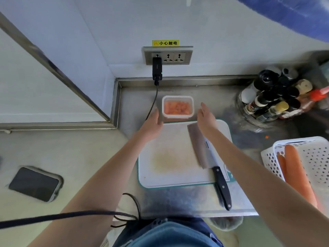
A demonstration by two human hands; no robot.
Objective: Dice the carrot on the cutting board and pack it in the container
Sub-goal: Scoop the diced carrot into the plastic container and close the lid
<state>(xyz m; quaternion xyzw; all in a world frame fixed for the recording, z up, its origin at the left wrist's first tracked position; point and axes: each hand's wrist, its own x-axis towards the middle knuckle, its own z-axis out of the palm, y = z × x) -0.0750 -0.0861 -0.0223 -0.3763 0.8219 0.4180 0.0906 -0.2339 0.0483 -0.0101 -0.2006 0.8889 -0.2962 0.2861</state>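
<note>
container [178,116] of diced carrot [176,107] sitting on counter [249,138] behind cutting board [170,157] | left hand [151,123], right hand [206,118] flanking it, grips wide, seemingly not touching | knife [204,152] lying on board

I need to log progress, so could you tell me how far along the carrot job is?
Dicing looks done: the cutting board is bare and the knife lies on it. Diced carrot fills the lidded container. The left hand and right hand flank it, open. Little seems left.
</note>
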